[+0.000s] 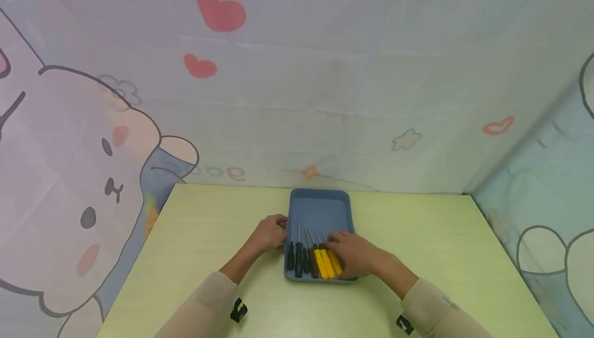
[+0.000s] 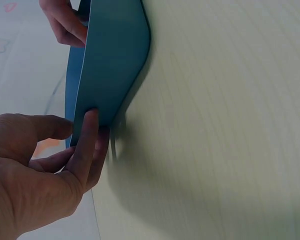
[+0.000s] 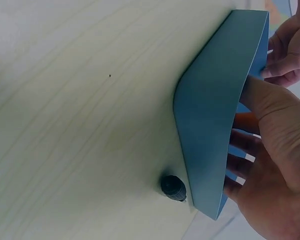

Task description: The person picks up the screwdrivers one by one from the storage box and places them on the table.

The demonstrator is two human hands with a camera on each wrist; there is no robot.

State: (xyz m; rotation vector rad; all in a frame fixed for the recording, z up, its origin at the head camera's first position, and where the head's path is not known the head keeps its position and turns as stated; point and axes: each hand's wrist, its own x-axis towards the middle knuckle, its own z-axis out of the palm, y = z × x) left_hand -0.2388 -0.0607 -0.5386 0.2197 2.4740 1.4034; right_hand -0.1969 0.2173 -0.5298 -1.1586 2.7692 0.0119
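A blue tray (image 1: 320,209) holds a row of screwdrivers at its near end. Black-handled screwdrivers (image 1: 298,259) lie at the left of the row, yellow-handled screwdrivers (image 1: 323,264) at the right, shafts pointing away. My left hand (image 1: 270,234) holds the tray's left side; in the left wrist view its thumb is at the rim and its fingers press the outer wall. Reaching in over the right wall, my right hand (image 1: 355,254) has thumb and fingers curled about the rightmost yellow-handled screwdriver (image 1: 334,261), partly hidden by the hand.
Beside the tray's outer wall, a black handle (image 3: 173,188) lies on the table in the right wrist view. The pale wooden table (image 1: 223,209) extends to both sides. A printed cloth (image 1: 297,95) with hearts and a cartoon animal hangs behind its back edge.
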